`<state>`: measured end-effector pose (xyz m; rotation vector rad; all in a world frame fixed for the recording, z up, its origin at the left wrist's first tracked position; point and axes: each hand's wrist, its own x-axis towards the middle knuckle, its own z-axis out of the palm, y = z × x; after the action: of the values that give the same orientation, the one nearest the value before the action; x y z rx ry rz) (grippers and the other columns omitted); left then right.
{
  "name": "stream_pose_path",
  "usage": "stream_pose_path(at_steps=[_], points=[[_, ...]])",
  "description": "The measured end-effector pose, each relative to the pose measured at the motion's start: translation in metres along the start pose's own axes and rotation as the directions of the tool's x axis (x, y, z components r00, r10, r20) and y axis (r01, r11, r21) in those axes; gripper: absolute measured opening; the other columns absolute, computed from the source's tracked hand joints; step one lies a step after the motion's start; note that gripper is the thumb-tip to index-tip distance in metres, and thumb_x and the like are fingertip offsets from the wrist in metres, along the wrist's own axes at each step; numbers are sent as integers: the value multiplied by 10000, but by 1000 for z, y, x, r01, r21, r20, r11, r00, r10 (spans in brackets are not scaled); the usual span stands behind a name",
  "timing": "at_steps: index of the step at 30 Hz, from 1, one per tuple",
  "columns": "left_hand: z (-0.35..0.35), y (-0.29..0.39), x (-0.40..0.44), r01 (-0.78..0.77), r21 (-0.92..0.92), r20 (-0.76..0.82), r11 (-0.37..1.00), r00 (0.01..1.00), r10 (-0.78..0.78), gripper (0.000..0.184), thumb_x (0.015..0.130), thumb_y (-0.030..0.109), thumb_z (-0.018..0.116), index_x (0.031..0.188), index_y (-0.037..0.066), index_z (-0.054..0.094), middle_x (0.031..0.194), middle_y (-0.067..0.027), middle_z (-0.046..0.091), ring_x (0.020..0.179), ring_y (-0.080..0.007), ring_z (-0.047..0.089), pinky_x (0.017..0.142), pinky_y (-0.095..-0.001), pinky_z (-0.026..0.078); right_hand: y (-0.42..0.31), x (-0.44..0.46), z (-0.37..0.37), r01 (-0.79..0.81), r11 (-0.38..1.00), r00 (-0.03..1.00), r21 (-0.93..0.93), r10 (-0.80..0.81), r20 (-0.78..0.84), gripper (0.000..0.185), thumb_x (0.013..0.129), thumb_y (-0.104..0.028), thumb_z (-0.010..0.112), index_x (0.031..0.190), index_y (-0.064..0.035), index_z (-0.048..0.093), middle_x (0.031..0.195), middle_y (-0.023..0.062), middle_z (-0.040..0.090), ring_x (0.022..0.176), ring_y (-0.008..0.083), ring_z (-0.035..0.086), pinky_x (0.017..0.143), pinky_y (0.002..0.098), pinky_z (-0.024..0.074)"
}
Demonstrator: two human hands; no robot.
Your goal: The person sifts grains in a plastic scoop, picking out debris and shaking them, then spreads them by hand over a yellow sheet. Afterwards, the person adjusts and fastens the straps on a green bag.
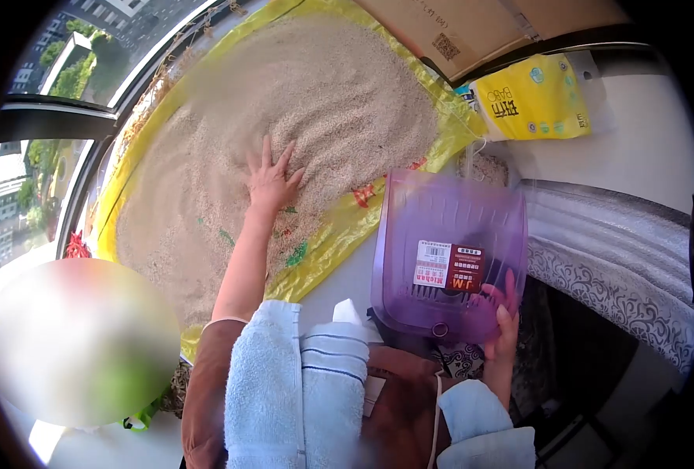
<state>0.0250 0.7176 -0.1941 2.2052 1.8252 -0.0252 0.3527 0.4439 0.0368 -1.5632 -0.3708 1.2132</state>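
A wide layer of pale, grain-like material (pixel 347 86) lies spread on a yellow plastic sheet (pixel 327 262). My left hand (pixel 272 181) rests on the grains with its fingers spread, and finger-like furrows run to its right. My right hand (pixel 505 324) grips the lower right side of a translucent purple plastic container (pixel 409 203), its fingers showing through the wall. A white and red label (pixel 448 266) is stuck on the container. The container is tilted, and its contents cannot be made out.
A yellow package (pixel 534 98) lies at the upper right below a cardboard box (pixel 472 31). Grey patterned fabric (pixel 613 250) hangs at the right. Windows (pixel 42 172) line the left side. A blurred round shape (pixel 77 344) covers the lower left.
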Motion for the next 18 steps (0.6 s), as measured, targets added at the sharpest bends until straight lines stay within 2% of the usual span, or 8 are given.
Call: stream_pose_path(at_steps=[4,6,8,11,12,14,17,18], points=[[6,-19,-81,49,72,29,996,998,-51,582,865,561,499,1401,444,304,1538,-51,143,1383,-430,95,918,-766,213,4,-1,-15,30,1000,998,2,-30,47,725,852,-243,557,1467,-102,201,1238,167,483,1100,283,523,939,404,448],[7,-24,-120,98,46,83,994,991,-101,555,880,532,490,1396,447,303,1533,-46,159,1388,-419,93,945,-747,207,2,-1,-14,24,999,999,39,-26,40,750,841,-210,565,1466,-59,178,1227,164,477,1084,284,517,960,393,419],[7,-35,-152,146,102,133,984,978,-159,536,890,520,479,1393,448,308,1531,-48,169,1386,-402,132,972,-731,196,3,0,-19,60,998,993,29,-63,104,709,860,-235,554,1458,-74,210,1245,172,479,1117,277,507,968,395,417],[14,-70,-186,287,22,159,958,944,-287,526,902,504,468,1398,442,302,1528,-56,178,1380,-384,180,980,-725,190,1,-1,-26,101,995,983,2,-100,157,653,886,-268,543,1449,-101,259,1246,158,499,1137,253,509,971,373,417],[6,-76,-193,338,77,146,938,927,-346,497,904,495,473,1381,428,351,1517,-65,215,1373,-370,215,1009,-673,214,1,0,-30,97,995,984,-13,-94,151,649,887,-263,541,1450,-102,259,1234,155,508,1131,249,512,966,372,420],[13,-104,-208,376,2,-59,927,925,-376,398,907,418,515,1294,328,514,1439,-99,368,1301,-343,363,1007,-523,339,1,3,-37,88,995,987,-45,-81,140,643,891,-253,537,1451,-105,258,1210,148,526,1119,242,519,955,370,427],[0,-132,-217,312,-363,-308,878,849,-429,278,897,307,559,1147,215,638,1296,-114,520,1159,-296,519,930,-360,434,-6,4,-33,54,999,986,1,-53,158,564,870,-159,575,1371,-10,365,1165,108,553,1087,195,523,959,335,406],[-17,-135,-218,433,-443,-217,785,797,-563,241,886,250,568,1100,184,658,1243,-115,550,1101,-285,555,903,-338,451,-6,5,-30,70,997,979,-15,-66,193,546,867,-156,581,1354,-7,384,1161,104,555,1082,192,524,956,332,406]])
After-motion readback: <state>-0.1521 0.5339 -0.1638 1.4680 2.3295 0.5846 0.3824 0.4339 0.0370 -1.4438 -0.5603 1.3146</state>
